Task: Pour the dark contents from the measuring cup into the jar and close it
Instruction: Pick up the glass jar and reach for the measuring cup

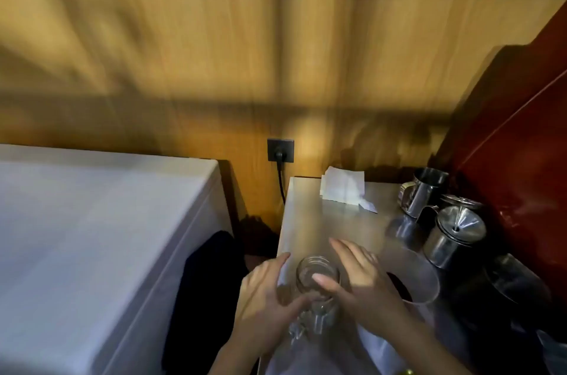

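A clear glass jar (pixel 318 275) stands open and empty near the front of the steel table (pixel 310 221). Glass and wire parts, maybe its hinged lid (pixel 310 325), hang at its near side, too blurred to tell. My left hand (pixel 264 298) grips the jar's lower left side with curled fingers. My right hand (pixel 362 279) holds it from the right, thumb across the front and fingers behind. Just right of that hand stands a clear measuring cup (pixel 426 282) with dark contents at its bottom. The whole frame is motion-blurred.
Steel jugs (pixel 425 190) and a lidded steel pot (pixel 457 236) crowd the table's right edge, beside a dark pot (pixel 515 288). White napkins (pixel 343 187) lie at the back. A white chest (pixel 92 236) stands left, with dark cloth (pixel 208 298) in the gap. A wall socket (pixel 280 150) holds a plug.
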A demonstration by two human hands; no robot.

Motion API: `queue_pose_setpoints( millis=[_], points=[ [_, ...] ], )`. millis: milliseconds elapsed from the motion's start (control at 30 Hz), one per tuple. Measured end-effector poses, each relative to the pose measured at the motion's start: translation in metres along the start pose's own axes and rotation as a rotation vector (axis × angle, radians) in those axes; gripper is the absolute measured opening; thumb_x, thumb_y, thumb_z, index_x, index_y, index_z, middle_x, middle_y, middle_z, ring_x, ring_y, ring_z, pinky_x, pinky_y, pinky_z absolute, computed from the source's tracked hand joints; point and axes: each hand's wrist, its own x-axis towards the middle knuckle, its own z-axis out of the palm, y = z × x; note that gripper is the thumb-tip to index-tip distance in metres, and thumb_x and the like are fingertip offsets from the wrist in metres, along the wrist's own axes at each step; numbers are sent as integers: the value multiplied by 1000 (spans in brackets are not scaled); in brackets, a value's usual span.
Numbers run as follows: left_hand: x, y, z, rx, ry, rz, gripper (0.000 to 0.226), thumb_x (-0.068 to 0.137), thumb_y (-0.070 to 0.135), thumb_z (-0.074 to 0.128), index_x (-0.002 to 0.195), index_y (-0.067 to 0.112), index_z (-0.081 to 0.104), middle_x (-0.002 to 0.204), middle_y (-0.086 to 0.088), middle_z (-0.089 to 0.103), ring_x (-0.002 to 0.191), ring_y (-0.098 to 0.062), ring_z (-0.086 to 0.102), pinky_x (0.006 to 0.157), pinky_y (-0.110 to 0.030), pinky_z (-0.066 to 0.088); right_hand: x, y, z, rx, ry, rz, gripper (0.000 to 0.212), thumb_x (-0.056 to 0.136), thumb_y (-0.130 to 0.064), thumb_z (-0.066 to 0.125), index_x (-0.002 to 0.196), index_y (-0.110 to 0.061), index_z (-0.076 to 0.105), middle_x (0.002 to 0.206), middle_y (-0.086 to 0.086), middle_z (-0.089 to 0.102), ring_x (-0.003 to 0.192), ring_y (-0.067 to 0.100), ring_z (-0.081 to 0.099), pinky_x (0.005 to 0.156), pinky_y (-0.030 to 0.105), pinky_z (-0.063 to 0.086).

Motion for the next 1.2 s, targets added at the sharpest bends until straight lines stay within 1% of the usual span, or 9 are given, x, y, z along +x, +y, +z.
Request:
queue_pose_setpoints(
  millis=[267,400,500,600,700,767,900,1067,1200],
  points=[
    [-5,0,4,-21,-123,110,81,61,73,51,135,42,39,118,26,48,123,-9,48,109,-35,30,-5,1,10,-56,-74,-39,74,80,-67,43,136,-18,33,133,-3,45,120,15,39,99,29,29],
    [-2,-6,5,-200,-188,28,71,74,37,74,138,34,44,135,10,57,131,-22,47,114,-46,32,-6,1,11,-39,-91,-10,77,77,-70,44,135,-20,33,127,-3,50,116,16,43,97,34,35],
    [2,-8,2,-234,-255,20,64,85,16,68,129,52,38,138,15,51,140,-27,36,120,-50,23,-9,2,11,0,-86,12,78,74,-71,46,133,-21,35,124,-2,52,113,17,46,95,35,38],
    [5,-4,-1,-107,-283,57,68,93,8,53,111,66,24,124,42,35,146,-11,23,123,-36,-4,-13,3,12,23,-60,16,78,71,-73,47,130,-23,38,121,-3,54,108,15,48,90,32,40],
    [7,-2,-1,-46,-321,85,70,93,1,48,107,66,24,111,50,32,119,36,24,118,-32,-6,-16,3,13,24,-32,27,76,69,-76,44,125,-25,41,115,-3,57,103,14,50,86,31,42],
    [6,-2,0,-62,-334,100,69,92,2,49,111,64,26,112,49,34,106,44,21,119,-35,-4,-18,2,13,13,-16,32,74,70,-75,44,124,-25,42,114,-2,57,103,15,50,85,32,42],
    [3,0,4,-217,-275,66,59,92,-2,49,129,43,44,135,19,53,137,-6,39,121,-39,25,-18,0,12,-29,-19,44,78,71,-76,43,127,-22,38,117,0,56,106,17,50,88,33,41],
    [-2,-6,3,-373,-209,36,46,88,4,63,128,24,52,130,3,56,127,-12,50,92,-5,44,-25,-3,1,-56,-12,120,93,71,-79,31,141,-18,21,133,3,49,118,18,42,96,35,33],
    [-5,-13,4,-400,-226,25,54,84,16,71,133,20,48,131,4,53,122,-6,48,83,-3,42,-37,3,-14,-30,179,173,72,77,-69,38,126,-16,44,116,4,59,107,20,50,92,38,38]
  ],
)
